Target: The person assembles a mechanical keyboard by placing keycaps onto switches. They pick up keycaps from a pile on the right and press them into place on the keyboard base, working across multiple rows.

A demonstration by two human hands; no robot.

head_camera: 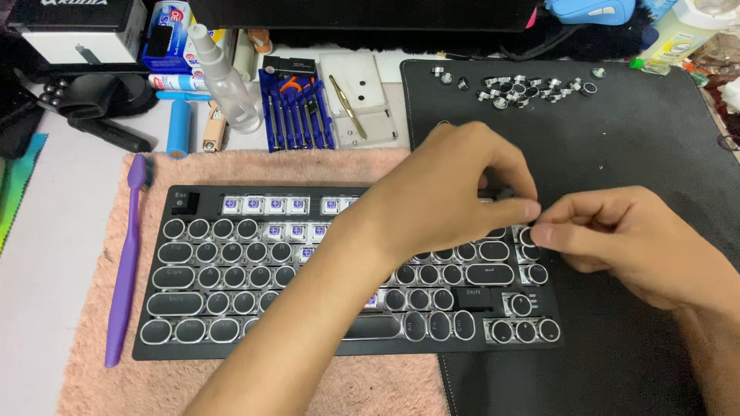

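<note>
keyboard (254,308) sat on a pink towel (92,370), black body with round chrome-ringed keycaps, partly overlapping a black desk mat (655,139). several caps in the top rows were off — white switches with purple stems (264,205) showed. left hand (439,192) reached across the board to its upper right corner, fingers pinched narrow; right hand (624,243) met it there, fingertips also pinched close, touching the left's. could not tell what, if anything, sat between them — too small. loose chrome rings (524,86) were scattered at the far edge of the mat. purple toothbrush (127,262) lay left of the keyboard on the towel. blue screwdriver set (295,108), tweezers (347,104) and a clear spray bottle (227,81) sat behind.
</note>
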